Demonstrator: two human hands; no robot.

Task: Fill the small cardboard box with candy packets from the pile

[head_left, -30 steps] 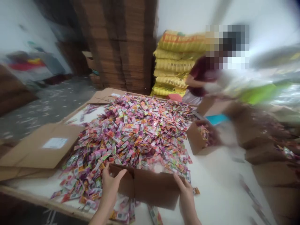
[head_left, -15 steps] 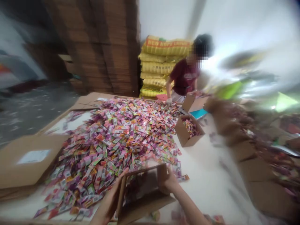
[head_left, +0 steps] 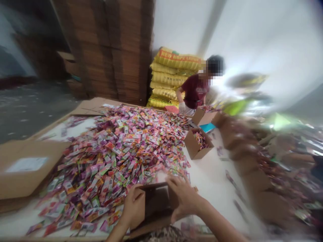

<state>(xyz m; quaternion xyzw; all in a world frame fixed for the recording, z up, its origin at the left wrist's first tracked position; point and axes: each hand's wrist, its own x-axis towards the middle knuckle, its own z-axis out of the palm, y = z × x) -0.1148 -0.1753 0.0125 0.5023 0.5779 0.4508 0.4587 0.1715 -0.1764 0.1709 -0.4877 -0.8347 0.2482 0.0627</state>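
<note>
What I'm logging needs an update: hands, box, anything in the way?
Left hand and right hand holding cardboard box between them. Box open, inside dark, contents unclear. Packet pile just beyond it.

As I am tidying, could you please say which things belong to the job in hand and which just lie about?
Apparently in use:
- open box between left hand and right hand
- sachet heap
- box of sachets

Seemingly unrelated:
- yellow sacks
- turquoise item

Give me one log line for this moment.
Left hand: grips open carton at left | Right hand: touches carton at right | Beyond carton: packet pile
</note>
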